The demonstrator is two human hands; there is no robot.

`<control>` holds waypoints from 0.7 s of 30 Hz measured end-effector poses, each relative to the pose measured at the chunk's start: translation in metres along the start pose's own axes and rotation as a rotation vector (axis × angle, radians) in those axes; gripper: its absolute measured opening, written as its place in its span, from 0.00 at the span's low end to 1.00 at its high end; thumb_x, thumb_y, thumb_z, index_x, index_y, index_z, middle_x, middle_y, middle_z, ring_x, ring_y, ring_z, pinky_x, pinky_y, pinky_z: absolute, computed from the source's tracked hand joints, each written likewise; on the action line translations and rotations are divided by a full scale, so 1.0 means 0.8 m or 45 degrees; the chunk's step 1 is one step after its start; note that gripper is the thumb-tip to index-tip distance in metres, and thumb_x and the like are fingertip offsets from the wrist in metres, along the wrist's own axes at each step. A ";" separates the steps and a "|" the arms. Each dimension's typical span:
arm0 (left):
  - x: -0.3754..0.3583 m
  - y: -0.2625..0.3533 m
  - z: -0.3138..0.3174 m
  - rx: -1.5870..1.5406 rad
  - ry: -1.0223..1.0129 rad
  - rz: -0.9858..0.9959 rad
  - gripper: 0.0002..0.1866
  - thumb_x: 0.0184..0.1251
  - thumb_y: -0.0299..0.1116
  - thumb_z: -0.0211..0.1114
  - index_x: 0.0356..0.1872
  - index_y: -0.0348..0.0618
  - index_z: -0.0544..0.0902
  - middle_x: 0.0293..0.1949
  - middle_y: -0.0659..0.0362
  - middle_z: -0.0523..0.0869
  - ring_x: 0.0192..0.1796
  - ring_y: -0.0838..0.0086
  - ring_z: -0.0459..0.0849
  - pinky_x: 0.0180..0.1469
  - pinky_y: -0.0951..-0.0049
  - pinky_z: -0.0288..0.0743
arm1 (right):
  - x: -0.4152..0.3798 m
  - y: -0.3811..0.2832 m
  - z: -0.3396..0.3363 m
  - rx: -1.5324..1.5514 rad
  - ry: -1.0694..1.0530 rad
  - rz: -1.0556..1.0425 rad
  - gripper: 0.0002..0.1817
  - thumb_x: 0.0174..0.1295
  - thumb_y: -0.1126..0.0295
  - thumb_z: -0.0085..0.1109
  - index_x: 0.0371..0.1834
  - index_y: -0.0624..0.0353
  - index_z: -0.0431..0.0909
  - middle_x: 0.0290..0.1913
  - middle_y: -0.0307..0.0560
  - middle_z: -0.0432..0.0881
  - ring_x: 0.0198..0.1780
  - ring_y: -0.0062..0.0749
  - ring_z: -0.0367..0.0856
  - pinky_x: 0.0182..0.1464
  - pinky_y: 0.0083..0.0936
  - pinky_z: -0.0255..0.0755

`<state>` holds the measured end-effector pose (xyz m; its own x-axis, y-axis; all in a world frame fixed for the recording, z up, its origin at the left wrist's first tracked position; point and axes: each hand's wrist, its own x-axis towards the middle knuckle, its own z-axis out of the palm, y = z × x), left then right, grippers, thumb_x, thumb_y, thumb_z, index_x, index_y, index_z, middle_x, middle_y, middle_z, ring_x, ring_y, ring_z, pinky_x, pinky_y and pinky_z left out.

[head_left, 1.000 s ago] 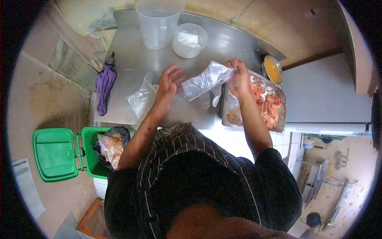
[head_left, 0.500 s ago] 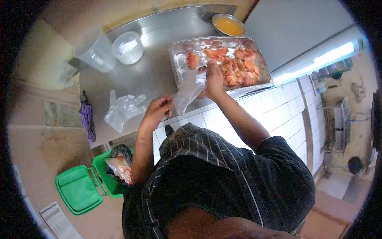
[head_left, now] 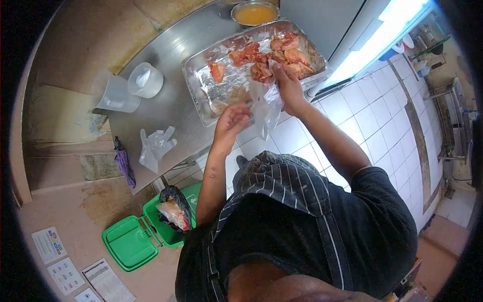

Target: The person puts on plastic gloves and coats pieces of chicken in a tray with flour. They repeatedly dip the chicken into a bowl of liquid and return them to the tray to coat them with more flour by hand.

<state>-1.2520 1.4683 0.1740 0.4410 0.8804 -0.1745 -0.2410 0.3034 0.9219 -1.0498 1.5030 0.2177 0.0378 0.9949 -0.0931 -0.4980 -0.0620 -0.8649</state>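
A clear disposable plastic glove hangs limp from my right hand, whose fingers are closed on its upper part. My left hand is just left of the glove, palm turned up, fingers loosely bent and apart, with nothing seen in it. Behind both hands, a metal tray holds several pieces of raw, reddish marinated meat, mostly on its right side. Another clear plastic glove lies crumpled on the steel table to the left.
On the steel table stand a white tub, a clear plastic jug and a bowl of orange liquid. A purple cloth hangs at the left edge. Below is a green bin with its lid open.
The view has shifted and turned. My left hand has come off the glove and loosened its fingers. My right hand still grips the glove, which now hangs straighter down.
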 end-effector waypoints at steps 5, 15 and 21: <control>0.017 -0.007 0.033 0.440 -0.177 0.058 0.17 0.62 0.25 0.63 0.52 0.39 0.73 0.47 0.55 0.80 0.48 0.69 0.80 0.53 0.68 0.74 | 0.006 -0.003 -0.007 0.104 0.033 0.113 0.18 0.72 0.58 0.41 0.51 0.61 0.72 0.34 0.42 0.80 0.38 0.25 0.77 0.44 0.23 0.71; 0.006 -0.036 0.066 -0.852 -0.268 -0.377 0.25 0.72 0.40 0.52 0.64 0.39 0.64 0.50 0.53 0.80 0.53 0.61 0.80 0.59 0.59 0.71 | -0.002 0.001 -0.032 0.727 -0.090 0.378 0.20 0.69 0.53 0.46 0.56 0.52 0.69 0.41 0.44 0.80 0.41 0.32 0.81 0.45 0.33 0.76; -0.008 -0.081 0.001 -0.760 0.051 -0.153 0.11 0.68 0.34 0.58 0.47 0.40 0.77 0.43 0.58 0.83 0.46 0.75 0.82 0.50 0.72 0.75 | -0.016 0.014 -0.054 0.442 0.139 0.073 0.22 0.69 0.51 0.47 0.59 0.53 0.69 0.36 0.38 0.77 0.38 0.23 0.77 0.41 0.22 0.74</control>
<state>-1.2382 1.4429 0.1155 0.4649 0.8369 -0.2889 -0.6399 0.5432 0.5436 -1.0188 1.4864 0.1877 0.0846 0.9751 -0.2049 -0.7654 -0.0681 -0.6399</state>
